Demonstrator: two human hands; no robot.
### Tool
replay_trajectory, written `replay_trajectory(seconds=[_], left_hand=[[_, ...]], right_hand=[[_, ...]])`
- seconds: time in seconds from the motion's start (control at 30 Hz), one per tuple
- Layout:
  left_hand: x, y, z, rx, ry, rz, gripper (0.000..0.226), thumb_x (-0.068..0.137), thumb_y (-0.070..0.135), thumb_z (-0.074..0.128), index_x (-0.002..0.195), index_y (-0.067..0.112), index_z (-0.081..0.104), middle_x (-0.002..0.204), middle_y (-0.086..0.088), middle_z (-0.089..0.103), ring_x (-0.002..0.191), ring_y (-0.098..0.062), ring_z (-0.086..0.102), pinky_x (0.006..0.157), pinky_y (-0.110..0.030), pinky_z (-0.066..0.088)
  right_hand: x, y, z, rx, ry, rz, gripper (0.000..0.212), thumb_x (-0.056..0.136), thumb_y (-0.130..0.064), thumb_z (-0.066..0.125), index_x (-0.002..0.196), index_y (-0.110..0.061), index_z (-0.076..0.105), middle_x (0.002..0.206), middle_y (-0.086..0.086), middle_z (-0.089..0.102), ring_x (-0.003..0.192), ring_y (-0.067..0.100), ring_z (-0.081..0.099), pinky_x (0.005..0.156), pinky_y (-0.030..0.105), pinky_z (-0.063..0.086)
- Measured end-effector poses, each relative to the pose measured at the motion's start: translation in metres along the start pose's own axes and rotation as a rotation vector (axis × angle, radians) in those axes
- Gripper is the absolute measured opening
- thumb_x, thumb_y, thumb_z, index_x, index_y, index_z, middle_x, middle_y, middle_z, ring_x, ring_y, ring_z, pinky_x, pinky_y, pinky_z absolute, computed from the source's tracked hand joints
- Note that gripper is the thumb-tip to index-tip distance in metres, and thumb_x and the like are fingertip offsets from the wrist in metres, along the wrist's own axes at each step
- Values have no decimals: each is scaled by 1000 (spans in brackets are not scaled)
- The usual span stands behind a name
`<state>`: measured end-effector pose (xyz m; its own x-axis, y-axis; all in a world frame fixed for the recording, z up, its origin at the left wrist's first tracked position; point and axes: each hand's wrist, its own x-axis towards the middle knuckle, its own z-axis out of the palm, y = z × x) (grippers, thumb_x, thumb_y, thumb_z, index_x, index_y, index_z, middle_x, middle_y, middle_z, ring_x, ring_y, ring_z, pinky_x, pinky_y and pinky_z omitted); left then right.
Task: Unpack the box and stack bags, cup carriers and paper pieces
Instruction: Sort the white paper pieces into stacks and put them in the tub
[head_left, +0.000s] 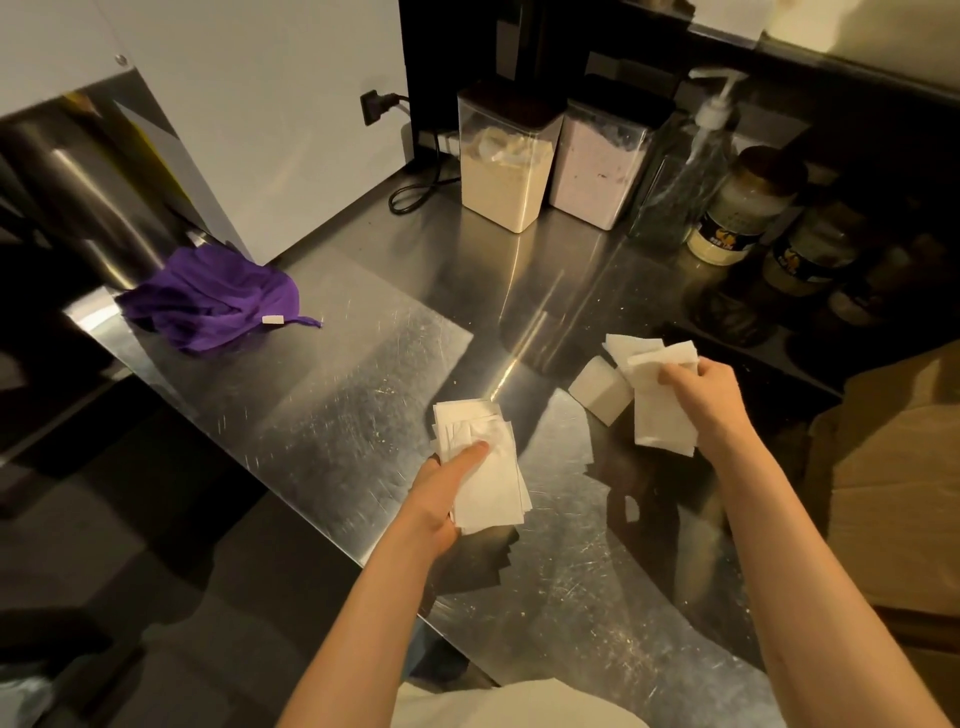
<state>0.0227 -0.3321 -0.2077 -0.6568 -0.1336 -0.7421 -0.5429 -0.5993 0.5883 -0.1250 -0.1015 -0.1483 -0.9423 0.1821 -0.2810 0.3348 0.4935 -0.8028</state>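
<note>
Pinned in the left hand (447, 499), near and centre: a sheaf of paper pieces (488, 483), thumb pressed flat across the top, fingers curled beneath, sheets sticking out far past the thumb and fanning rightward. Held just above the steel counter (363, 364), not lying on it (dark shadow underneath). Over to the right, clutched in the right hand (711, 395): a second bunch of paper (657, 421), fingers curled round its middle, ends poking out both far and near of the grip. Both lots white, thin, rectangular, matte, edges staggered rather than squared up. Just left of that bunch, sitting on the counter: a small white block (597, 389), neat-sided, perhaps stacked paper, hard to tell. Counter of brushed metal, scratched, glaring with reflections. Far left: a crumpled purple cloth (213, 299), soft and creased. Further back: clear square canisters (506, 171), one of beige powder, one of pale pink, then a clear pump bottle (691, 171). At the right edge, a brown cardboard box (893, 467).
</note>
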Motion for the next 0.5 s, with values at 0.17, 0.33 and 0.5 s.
replay_trajectory(seconds=[0.17,0.33,0.5], left_hand=[[1,0,-1,-2,3,1,46,86,24,71,127,11,55,114,-18,68,102,-35,66,82,-49,56],[1,2,0,-11,9,-8,43,86,22,71,125,11,57,114,-18,68,103,-36,65,85,-52,55],[-1,2,-1,-34,-14,-8,40,87,20,70,124,11,58,113,-17,69,101,-34,66,76,-47,57]], right_hand=[[-3,-16,-3,105,-123,-55,14,88,-16,59,101,-13,58,92,6,59,87,22,55,73,36,48],[1,-12,14,-175,-283,-148,13,87,-15,61,100,-12,62,94,8,60,85,22,56,67,29,46],[24,13,42,-518,-291,-85,36,85,-25,65,119,-12,62,118,13,54,107,29,54,96,41,48]])
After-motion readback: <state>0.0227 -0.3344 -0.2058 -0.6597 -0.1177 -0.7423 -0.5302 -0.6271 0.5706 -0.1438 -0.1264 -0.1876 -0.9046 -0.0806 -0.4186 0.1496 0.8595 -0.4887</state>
